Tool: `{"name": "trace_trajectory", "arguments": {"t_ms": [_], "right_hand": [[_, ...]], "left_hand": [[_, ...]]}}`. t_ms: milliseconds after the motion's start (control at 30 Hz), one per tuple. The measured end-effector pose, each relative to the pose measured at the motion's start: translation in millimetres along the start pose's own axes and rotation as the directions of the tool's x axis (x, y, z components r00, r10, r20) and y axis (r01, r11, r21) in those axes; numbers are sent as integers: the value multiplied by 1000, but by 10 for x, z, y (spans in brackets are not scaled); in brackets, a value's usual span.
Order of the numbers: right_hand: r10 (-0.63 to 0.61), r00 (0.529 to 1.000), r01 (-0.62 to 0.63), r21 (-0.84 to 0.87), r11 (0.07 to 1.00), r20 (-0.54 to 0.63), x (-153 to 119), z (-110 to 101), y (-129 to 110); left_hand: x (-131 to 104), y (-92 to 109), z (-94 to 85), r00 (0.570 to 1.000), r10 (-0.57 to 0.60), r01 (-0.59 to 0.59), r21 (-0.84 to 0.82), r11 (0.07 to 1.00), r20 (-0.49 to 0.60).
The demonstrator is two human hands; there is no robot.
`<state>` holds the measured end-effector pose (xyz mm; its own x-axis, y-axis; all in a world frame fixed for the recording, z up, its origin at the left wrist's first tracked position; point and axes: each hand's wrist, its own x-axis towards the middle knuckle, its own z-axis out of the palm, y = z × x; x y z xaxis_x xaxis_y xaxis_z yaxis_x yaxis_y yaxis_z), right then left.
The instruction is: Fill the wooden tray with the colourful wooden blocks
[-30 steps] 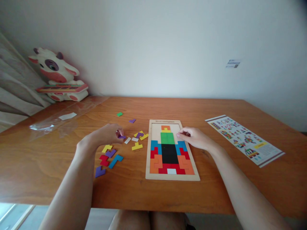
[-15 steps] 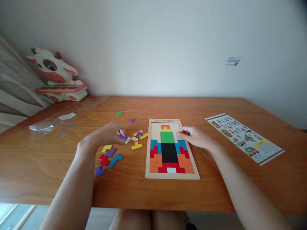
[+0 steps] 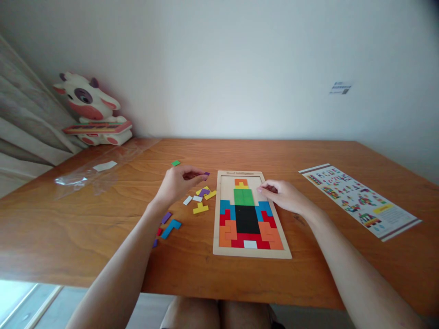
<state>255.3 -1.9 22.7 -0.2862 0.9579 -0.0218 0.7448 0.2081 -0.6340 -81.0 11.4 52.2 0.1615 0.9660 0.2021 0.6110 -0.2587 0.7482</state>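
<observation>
Wooden tray point(image 3: 252, 254), partly filled with coloured pieces

Lying flat on the grained table point(image 3: 192, 269), the tray is packed in its lower part around a black block point(image 3: 247, 219); bare wood flanks the green section point(image 3: 243, 197) above. Flat, angular pieces, including a yellow T point(image 3: 200, 209) and blue L point(image 3: 168, 230), lie outside, unplaced. Hands are apart: the left hand point(image 3: 178, 183) pinches a purple piece point(image 3: 206, 173); the right hand point(image 3: 279, 192) curls at the tray's right side, its grip unclear.
</observation>
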Motion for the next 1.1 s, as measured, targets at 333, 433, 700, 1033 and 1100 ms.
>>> {"name": "trace_trajectory", "arguments": {"t_ms": [333, 433, 700, 1033, 1100], "right_hand": [[-36, 988, 47, 71, 996, -151, 14, 33, 2], [-82, 963, 121, 139, 983, -255, 0, 61, -132], [-216, 971, 239, 481, 843, -103, -42, 292, -408], [-82, 996, 65, 751, 657, -15, -11, 312, -412], [9, 994, 83, 778, 622, -113, 27, 313, -350]], "left_hand": [[-143, 138, 680, 986, 121, -78, -324, 943, 114], [-156, 156, 739, 994, 49, 11, -529, 848, 100], [-215, 200, 786, 948, 315, -295, -469, 833, -37], [-261, 236, 735, 897, 426, -440, -356, 824, -121], [-197, 190, 626, 909, 377, -416, -343, 842, -179]]}}
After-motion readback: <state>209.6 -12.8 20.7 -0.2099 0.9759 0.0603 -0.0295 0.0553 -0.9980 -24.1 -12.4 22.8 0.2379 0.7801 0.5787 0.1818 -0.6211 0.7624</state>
